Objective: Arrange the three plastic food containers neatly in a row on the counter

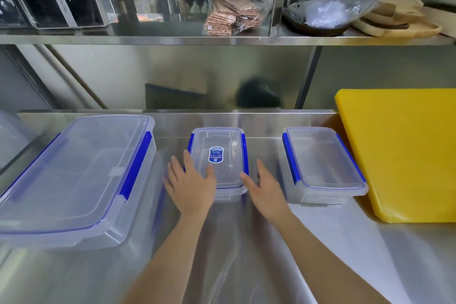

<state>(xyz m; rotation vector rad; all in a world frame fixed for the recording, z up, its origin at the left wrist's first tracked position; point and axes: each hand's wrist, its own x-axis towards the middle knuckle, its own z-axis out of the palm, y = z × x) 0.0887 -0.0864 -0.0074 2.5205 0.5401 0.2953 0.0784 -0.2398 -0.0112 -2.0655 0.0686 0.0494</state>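
Three clear plastic containers with blue side clips stand on the steel counter (246, 242). The large container (74, 175) is at the left. A small container with a blue label (219, 155) is in the middle, and a second small container (320, 163) stands at the right. My left hand (190, 185) lies with fingers spread against the near left corner of the middle container, thumb on its lid. My right hand (266, 185) rests flat beside its near right corner, thumb touching the rim. Neither hand grips it.
A thick yellow cutting board (404, 155) lies right of the right container, close to it. A steel shelf (222, 38) above holds a bag of brown wafers (234, 15), a wrapped dark dish (320, 15) and wooden boards (399, 17). Another clear container's edge (9, 136) shows at far left.
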